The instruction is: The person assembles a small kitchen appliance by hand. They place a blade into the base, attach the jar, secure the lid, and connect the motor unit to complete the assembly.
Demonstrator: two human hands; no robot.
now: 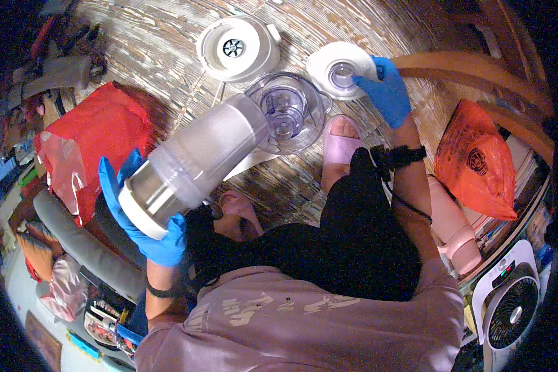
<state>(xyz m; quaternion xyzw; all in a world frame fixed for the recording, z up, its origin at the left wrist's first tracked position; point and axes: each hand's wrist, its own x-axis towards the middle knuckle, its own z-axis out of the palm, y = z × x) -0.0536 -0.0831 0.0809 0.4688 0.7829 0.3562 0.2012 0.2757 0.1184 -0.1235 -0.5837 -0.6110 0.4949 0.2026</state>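
Note:
My left hand [149, 229], in a blue glove, is wrapped round the lower end of a translucent blender jar [211, 146]. The jar is tilted, with a white and metallic base part [152, 198] at the gloved end. Its other end points up and right, overlapping a clear plastic vessel [288, 111] on the floor in this view. In a matching blue glove, my right hand [387, 93] grips the right side of a white lid [319, 65] with a clear round cap in its centre. Whether the lid touches the floor I cannot tell.
A white blender motor base [235, 49] stands on the wooden floor at the far side. Red bags [111, 127] lie to the left. On the right are curved wooden legs [477, 68], an orange-red bag [477, 161], a pink bottle [452, 226] and a fan [511, 310].

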